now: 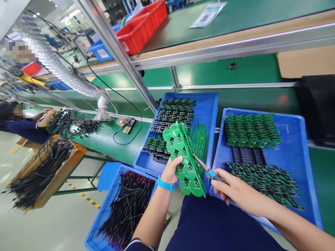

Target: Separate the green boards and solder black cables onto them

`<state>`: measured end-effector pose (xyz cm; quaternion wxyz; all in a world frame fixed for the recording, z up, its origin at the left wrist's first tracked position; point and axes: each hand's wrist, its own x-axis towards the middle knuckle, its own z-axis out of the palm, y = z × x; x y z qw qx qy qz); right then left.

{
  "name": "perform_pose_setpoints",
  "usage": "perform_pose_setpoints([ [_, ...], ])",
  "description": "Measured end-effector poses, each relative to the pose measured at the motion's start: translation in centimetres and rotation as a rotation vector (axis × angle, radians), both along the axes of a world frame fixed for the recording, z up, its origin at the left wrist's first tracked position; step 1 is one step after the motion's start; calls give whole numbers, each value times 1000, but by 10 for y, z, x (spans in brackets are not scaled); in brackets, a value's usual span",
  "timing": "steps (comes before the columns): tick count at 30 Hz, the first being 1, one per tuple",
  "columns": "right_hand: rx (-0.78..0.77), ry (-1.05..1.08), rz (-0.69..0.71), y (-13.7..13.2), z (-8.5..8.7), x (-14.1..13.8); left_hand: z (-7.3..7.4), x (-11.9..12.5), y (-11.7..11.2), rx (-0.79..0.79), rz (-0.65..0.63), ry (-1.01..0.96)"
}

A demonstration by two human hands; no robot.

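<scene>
My left hand (171,171) is closed on a green circuit board panel (189,170) of round boards in rows, its thumb lying across the face. The panel stands tilted over the front of a blue tray (214,100); several layers seem to lie together at its right edge. My right hand (230,186) is closed round a pointed hand tool (212,173) with a slim metal tip and a dark and light-blue handle. Its tip reaches the panel's right edge; contact is hard to tell. Behind the panel, the tray holds stacked boards (174,115) and thin green strips (199,138).
On the right, another blue tray (303,132) contains stacked green boards (251,130). Black-and-red cables (129,207) fill a lower left bin. Red bins (141,28) sit on the shelf above. A co-worker (22,119) handles black cables at far left, near a clear duct (68,76).
</scene>
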<state>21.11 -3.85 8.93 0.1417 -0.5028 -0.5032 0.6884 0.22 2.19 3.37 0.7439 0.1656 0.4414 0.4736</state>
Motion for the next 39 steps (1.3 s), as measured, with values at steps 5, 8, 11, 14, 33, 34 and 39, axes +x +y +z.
perform_pose_setpoints([
  [5,14,-50,33,-5,0,3,4,1,0,22,-7,23],
  [8,122,-119,38,-5,3,4,4,0,-1,34,-2,38],
  [11,213,-203,40,-5,7,4,5,0,-3,46,1,48],
  [14,225,-282,68,-8,9,4,7,0,-4,52,1,57],
  [33,211,-167,75,-13,-2,8,-2,-4,-7,9,-41,-37],
  [34,188,-106,71,-12,-5,8,-6,-4,-7,-7,-59,-59],
  [39,-110,218,39,-15,-24,3,-30,4,-9,-73,-140,-174],
])
